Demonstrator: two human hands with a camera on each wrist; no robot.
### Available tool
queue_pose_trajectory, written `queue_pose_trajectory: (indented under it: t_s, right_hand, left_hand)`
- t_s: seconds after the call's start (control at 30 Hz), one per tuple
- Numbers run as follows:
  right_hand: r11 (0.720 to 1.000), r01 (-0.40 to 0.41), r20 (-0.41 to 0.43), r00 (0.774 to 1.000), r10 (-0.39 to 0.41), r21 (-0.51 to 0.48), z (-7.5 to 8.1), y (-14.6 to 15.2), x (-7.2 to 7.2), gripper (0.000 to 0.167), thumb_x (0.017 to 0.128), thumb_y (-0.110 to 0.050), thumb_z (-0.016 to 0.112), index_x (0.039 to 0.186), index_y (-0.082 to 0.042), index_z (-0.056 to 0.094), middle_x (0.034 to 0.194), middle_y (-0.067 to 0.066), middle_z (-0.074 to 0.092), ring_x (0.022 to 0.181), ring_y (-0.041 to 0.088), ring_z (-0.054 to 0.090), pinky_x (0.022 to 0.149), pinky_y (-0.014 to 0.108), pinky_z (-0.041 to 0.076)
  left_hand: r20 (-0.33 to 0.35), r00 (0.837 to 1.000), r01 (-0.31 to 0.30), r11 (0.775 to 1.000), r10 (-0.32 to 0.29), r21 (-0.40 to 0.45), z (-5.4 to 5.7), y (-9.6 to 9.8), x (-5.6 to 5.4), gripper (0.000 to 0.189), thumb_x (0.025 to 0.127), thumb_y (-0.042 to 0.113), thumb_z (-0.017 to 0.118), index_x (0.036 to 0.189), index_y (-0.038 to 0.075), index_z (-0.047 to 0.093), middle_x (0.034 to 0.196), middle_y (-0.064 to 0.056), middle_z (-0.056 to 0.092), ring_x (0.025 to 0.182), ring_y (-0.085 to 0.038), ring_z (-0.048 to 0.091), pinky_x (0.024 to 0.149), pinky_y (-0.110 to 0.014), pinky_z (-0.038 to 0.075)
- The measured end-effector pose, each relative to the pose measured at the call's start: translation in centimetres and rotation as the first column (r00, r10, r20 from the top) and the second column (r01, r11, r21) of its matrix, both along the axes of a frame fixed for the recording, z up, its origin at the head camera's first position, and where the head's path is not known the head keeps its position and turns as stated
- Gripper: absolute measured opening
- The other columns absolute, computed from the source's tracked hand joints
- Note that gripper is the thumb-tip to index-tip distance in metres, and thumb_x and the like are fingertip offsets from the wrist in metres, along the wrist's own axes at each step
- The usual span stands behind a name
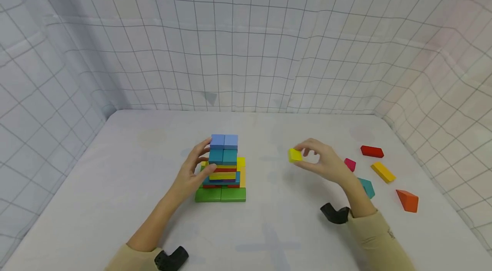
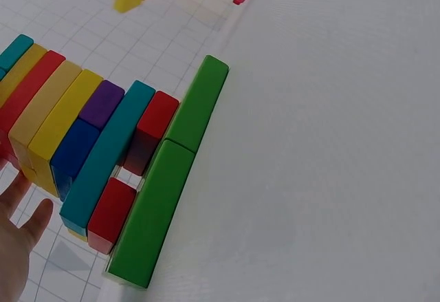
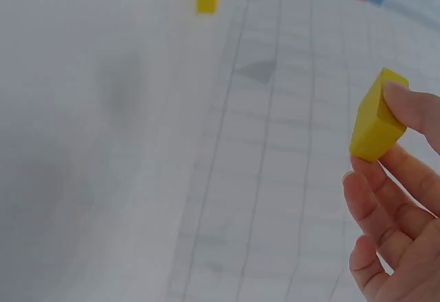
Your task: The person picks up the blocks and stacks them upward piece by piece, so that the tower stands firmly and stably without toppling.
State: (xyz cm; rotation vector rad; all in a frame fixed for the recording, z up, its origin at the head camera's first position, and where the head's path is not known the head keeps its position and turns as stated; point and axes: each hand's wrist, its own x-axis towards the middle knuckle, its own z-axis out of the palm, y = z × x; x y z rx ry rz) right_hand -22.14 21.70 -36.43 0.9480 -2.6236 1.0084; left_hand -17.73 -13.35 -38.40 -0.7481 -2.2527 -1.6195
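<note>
A stack of coloured wooden blocks (image 1: 223, 175) stands left of the table's middle, with green blocks (image 2: 152, 209) at its base and light blue blocks (image 1: 224, 141) on top. Along its left side is my left hand (image 1: 194, 169), fingers spread and thumb toward the front. Whether its fingertips touch the blocks I cannot tell. Off to the right, my right hand (image 1: 322, 160) holds a small yellow block (image 3: 377, 117) above the table, pinched between thumb and fingers. The other fingers of that hand are loosely bent.
Several loose blocks lie at the right: a red block (image 1: 372, 151), a long yellow block (image 1: 383, 172), an orange wedge (image 1: 408, 201), a pink block (image 1: 350, 164) and a teal block (image 1: 367, 187), partly behind the right forearm. White gridded curtain (image 1: 246, 40) surrounds the white table (image 1: 127, 168).
</note>
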Motion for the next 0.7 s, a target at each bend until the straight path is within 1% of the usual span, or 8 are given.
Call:
queue_pose_trajectory:
  t_s: [0.07, 0.17, 0.3, 0.37, 0.43, 0.53, 0.6, 0.7]
  right_hand:
    - [0.998, -0.055, -0.037, 0.998, 0.054, -0.031, 1.1, -2.7, 0.0, 0.033, 0.075, -0.012, 0.075, 0.106, -0.01, 0.063, 0.1, -0.004, 0.061, 0.084, 0.013, 0.051, 0.073, 0.03, 0.043]
    - [0.988, -0.14, -0.086, 0.987, 0.134, -0.067, 2.6, -6.4, 0.2, 0.032, 0.075, -0.013, 0.075, 0.105, -0.009, 0.063, 0.1, -0.003, 0.062, 0.084, 0.013, 0.051, 0.074, 0.03, 0.043]
    - [0.967, -0.242, -0.166, 0.959, 0.228, -0.074, 4.2, -10.5, 0.5, 0.031, 0.076, -0.015, 0.075, 0.103, -0.005, 0.064, 0.098, 0.001, 0.063, 0.084, 0.014, 0.053, 0.074, 0.028, 0.044]
    - [0.961, -0.272, -0.205, 0.945, 0.257, -0.052, 4.6, -12.1, 0.6, 0.031, 0.075, -0.016, 0.075, 0.102, -0.004, 0.065, 0.097, 0.001, 0.064, 0.084, 0.013, 0.053, 0.076, 0.027, 0.044]
    - [0.961, -0.275, -0.234, 0.935, 0.265, -0.01, 4.9, -13.4, 0.6, 0.031, 0.075, -0.019, 0.076, 0.101, -0.005, 0.065, 0.096, 0.001, 0.064, 0.084, 0.012, 0.053, 0.078, 0.028, 0.041]
    - [0.967, -0.249, -0.268, 0.929, 0.256, 0.061, 5.0, -14.7, 0.6, 0.032, 0.075, -0.023, 0.076, 0.101, -0.007, 0.066, 0.095, -0.001, 0.063, 0.086, 0.011, 0.053, 0.082, 0.031, 0.038]
    - [0.968, -0.23, -0.293, 0.923, 0.25, 0.102, 5.0, -15.3, 0.6, 0.033, 0.075, -0.026, 0.076, 0.101, -0.008, 0.067, 0.095, -0.001, 0.062, 0.087, 0.011, 0.054, 0.084, 0.034, 0.037]
    - [0.967, -0.21, -0.333, 0.91, 0.247, 0.144, 4.8, -16.0, 0.6, 0.033, 0.075, -0.028, 0.076, 0.1, -0.009, 0.067, 0.096, -0.001, 0.062, 0.09, 0.013, 0.054, 0.085, 0.035, 0.038]
  left_hand:
    - [-0.004, 1.0, 0.007, 1.0, -0.007, 0.005, 0.0, 0.0, 0.0, 0.062, 0.082, -0.013, 0.052, 0.139, -0.003, 0.028, 0.137, -0.022, 0.035, 0.117, 0.003, 0.035, 0.094, -0.029, 0.039]
    - [-0.017, 1.0, 0.013, 1.0, -0.012, 0.008, 0.0, -0.1, 0.0, 0.062, 0.082, -0.013, 0.052, 0.138, -0.004, 0.028, 0.137, -0.023, 0.035, 0.117, 0.004, 0.035, 0.094, -0.026, 0.039]
    - [-0.017, 1.0, 0.018, 1.0, -0.018, 0.013, -0.1, -0.1, 0.0, 0.062, 0.082, -0.014, 0.051, 0.138, -0.004, 0.028, 0.138, -0.024, 0.034, 0.118, 0.003, 0.035, 0.094, -0.022, 0.038]
    - [-0.008, 1.0, 0.02, 1.0, -0.02, 0.012, 0.0, -0.1, 0.0, 0.062, 0.082, -0.014, 0.051, 0.138, -0.004, 0.027, 0.138, -0.023, 0.034, 0.119, -0.005, 0.037, 0.093, -0.022, 0.037]
    - [0.004, 1.0, 0.022, 1.0, -0.022, 0.008, 0.0, -0.1, 0.0, 0.062, 0.083, -0.014, 0.051, 0.139, -0.004, 0.027, 0.139, -0.023, 0.033, 0.121, -0.016, 0.039, 0.093, -0.021, 0.037]
    - [0.012, 1.0, 0.024, 1.0, -0.024, -0.003, 0.0, -0.2, 0.0, 0.061, 0.083, -0.013, 0.051, 0.139, -0.004, 0.027, 0.14, -0.023, 0.031, 0.12, -0.032, 0.038, 0.094, -0.021, 0.037]
    - [0.01, 1.0, 0.024, 1.0, -0.024, -0.011, 0.0, -0.2, 0.0, 0.061, 0.084, -0.013, 0.051, 0.139, -0.004, 0.026, 0.141, -0.023, 0.03, 0.12, -0.036, 0.037, 0.094, -0.024, 0.037]
    - [0.003, 1.0, 0.024, 1.0, -0.024, -0.018, -0.1, -0.4, -0.1, 0.061, 0.084, -0.012, 0.052, 0.139, -0.004, 0.026, 0.14, -0.023, 0.031, 0.12, -0.035, 0.037, 0.094, -0.028, 0.038]
